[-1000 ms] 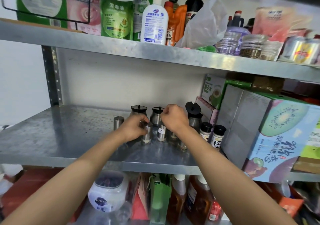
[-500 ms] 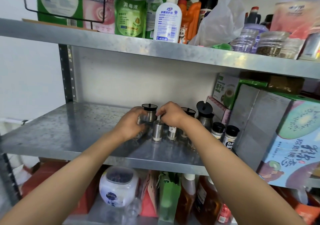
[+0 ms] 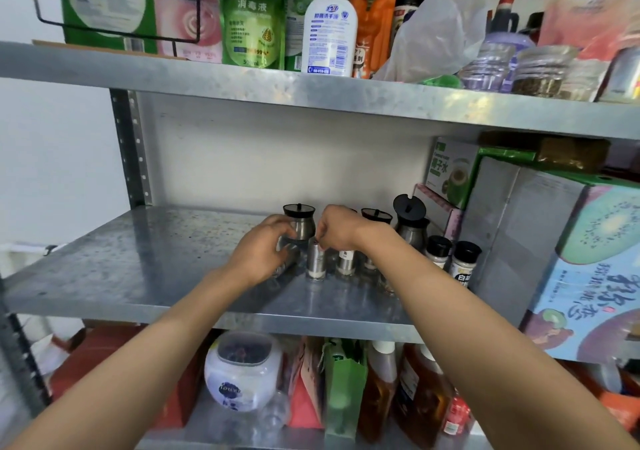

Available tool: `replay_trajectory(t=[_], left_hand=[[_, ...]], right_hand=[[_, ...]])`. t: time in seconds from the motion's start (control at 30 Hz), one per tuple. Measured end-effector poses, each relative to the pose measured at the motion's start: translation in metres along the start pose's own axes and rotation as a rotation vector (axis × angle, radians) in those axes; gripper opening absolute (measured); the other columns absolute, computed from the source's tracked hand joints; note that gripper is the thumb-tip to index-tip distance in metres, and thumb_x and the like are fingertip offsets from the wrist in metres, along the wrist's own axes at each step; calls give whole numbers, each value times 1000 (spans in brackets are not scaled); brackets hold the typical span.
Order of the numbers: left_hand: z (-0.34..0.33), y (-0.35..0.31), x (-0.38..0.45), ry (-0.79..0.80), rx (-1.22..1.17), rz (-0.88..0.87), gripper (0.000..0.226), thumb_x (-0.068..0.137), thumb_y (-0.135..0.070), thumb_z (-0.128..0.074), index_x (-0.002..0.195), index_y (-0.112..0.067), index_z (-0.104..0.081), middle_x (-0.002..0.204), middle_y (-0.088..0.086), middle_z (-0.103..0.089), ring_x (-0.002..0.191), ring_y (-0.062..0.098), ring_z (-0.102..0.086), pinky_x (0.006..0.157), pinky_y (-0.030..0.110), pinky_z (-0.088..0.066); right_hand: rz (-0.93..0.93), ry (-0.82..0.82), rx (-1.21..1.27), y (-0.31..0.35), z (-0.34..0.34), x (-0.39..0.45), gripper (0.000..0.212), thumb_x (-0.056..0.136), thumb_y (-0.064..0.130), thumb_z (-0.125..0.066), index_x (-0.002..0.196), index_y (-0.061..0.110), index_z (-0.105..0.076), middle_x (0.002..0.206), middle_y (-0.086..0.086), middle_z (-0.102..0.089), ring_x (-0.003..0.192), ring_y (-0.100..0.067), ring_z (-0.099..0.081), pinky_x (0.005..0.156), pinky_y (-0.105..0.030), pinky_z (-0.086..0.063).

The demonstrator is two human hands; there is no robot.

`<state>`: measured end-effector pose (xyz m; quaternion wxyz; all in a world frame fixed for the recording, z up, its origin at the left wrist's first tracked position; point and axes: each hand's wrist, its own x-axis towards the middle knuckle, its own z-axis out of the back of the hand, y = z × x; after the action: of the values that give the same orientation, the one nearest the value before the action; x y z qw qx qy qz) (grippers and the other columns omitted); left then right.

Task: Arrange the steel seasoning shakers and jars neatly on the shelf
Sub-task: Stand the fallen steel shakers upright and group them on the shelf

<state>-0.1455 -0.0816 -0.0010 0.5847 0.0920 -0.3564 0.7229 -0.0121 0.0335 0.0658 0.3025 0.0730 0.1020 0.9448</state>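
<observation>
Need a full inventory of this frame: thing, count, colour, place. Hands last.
Small steel shaker: one plainly visible, silver, middle shelf centre; more behind the hands, count unclear.
Steel jars with black lids: at least three, middle shelf, back row.
Black-capped spice bottles: two, white labels, right of the jars.
Kiwi-print carton: one, blue and green, middle shelf right.
White pump bottle: one, top shelf.
Green refill pouch: one, top shelf.
Metal shelf: grey.
Left hand: grips a partly hidden shaker.
Right hand: pinches the small steel shaker's top.
</observation>
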Motion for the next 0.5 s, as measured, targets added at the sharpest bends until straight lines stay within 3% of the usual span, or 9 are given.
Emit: replay_trajectory(t=[0.17,0.27,0.33,0.43,0.5], left_hand=[[-4,-7,2,-5,49,-3,25,77,-11,-67,101,-16,-66,131,-3,-54,115,22,-56,91,29,-45],[-7,-9,1,7,59,-13,23,79,-9,-65,101,-15,-65,130,-1,-55,115,22,-55,93,29,-44],[-8,-9,1,17,72,-20,22,81,-9,-64,102,-15,-65,127,-1,-56,113,22,-56,92,27,-43],[-8,-10,2,53,133,-19,20,86,-17,-63,106,-18,-64,118,0,-60,107,24,-58,89,31,-46],[-7,-11,3,72,148,-10,23,86,-17,-63,108,-18,-63,117,1,-60,107,24,-58,89,32,-47]], right_hand=[[-5,-47,-193,4,0,0,19,83,30,-74,82,15,-64,80,0,-62,78,-23,-61,67,-28,-47],[-2,-98,-259,3,-5,2,25,86,35,-70,96,13,-66,95,-4,-66,86,-26,-62,69,-28,-44],[-10,-108,-228,1,-6,3,27,86,39,-69,92,13,-64,94,-5,-66,87,-26,-62,69,-28,-43],[-43,-86,-125,-1,-3,1,31,86,42,-67,74,16,-56,75,0,-59,76,-24,-59,63,-28,-40],[-56,-104,-83,-2,3,0,26,86,40,-65,78,15,-61,75,0,-60,78,-23,-61,63,-27,-43]])
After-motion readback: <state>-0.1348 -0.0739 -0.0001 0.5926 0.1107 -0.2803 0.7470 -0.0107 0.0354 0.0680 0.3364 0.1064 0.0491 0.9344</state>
